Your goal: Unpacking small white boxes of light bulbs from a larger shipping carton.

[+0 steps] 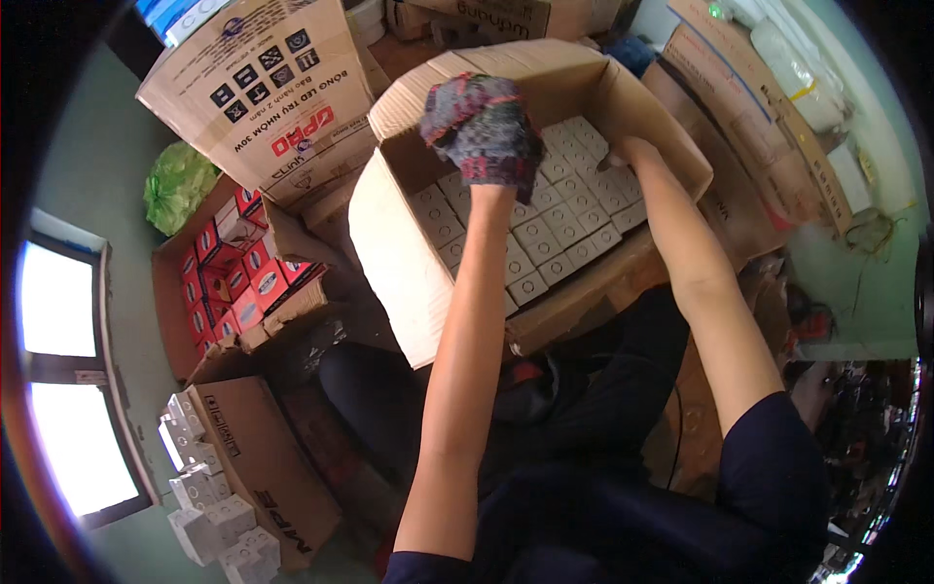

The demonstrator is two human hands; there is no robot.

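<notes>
A large open cardboard carton (408, 292) lies before me, packed with rows of small pale boxes (562, 233) that bear round marks. My left hand (481, 128) wears a grey knit glove with red patterning. It is over the carton's far left part, fingers curled and turned from view, so what they hold is hidden. My right hand (626, 153) is bare and reaches inside along the right wall. Its fingertips are down by the pale boxes near that wall; whether they grip one I cannot make out.
At left, an open carton (171, 292) holds red-and-white boxes (248, 281), below a tall printed carton (255, 95). A green plastic bag (179, 186) lies behind. White boxes (219, 511) are stacked beside a brown carton (255, 460). More flat cardboard (751, 95) leans at right.
</notes>
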